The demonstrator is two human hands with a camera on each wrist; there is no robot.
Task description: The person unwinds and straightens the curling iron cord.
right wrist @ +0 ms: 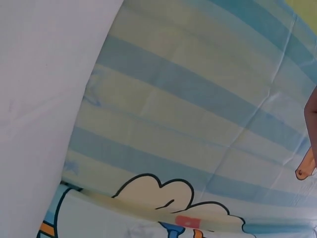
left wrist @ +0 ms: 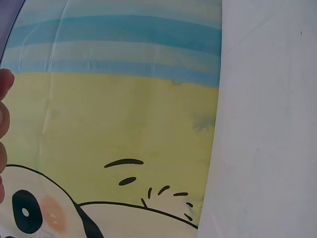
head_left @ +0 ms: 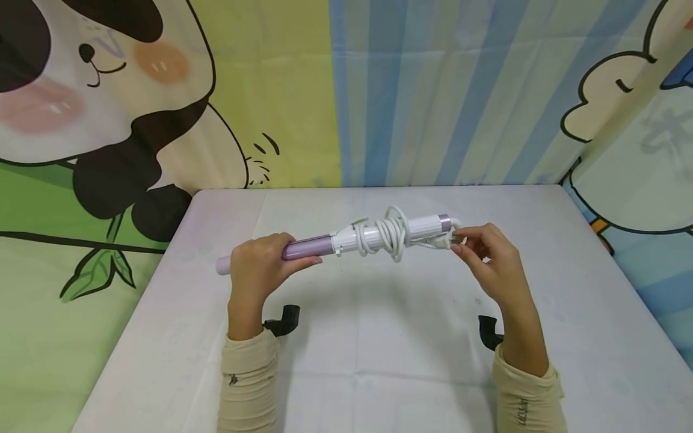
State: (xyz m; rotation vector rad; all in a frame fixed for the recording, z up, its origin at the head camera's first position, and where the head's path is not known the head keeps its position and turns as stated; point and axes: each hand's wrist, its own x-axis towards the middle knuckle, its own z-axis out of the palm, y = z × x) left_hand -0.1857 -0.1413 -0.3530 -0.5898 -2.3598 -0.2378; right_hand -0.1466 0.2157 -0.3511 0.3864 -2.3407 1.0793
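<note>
A curling iron (head_left: 308, 247) with a purple barrel and white handle is held above the table, tilted slightly up to the right. My left hand (head_left: 258, 264) grips its barrel, thumb lying along it toward the handle. White cord (head_left: 394, 233) is wound several times round the handle. At the handle's end, my right hand (head_left: 489, 258) pinches the cord's plug (head_left: 456, 240) between thumb and fingers. In the left wrist view only fingertips (left wrist: 4, 119) show at the left edge. A sliver of the right hand (right wrist: 312, 119) appears in the right wrist view, its grip out of frame.
A white-covered table (head_left: 368, 337) lies under both hands. Behind it hangs a printed curtain (head_left: 292, 90) with a panda and blue stripes. Black curved pieces (head_left: 285, 321) stick out beside both wrists.
</note>
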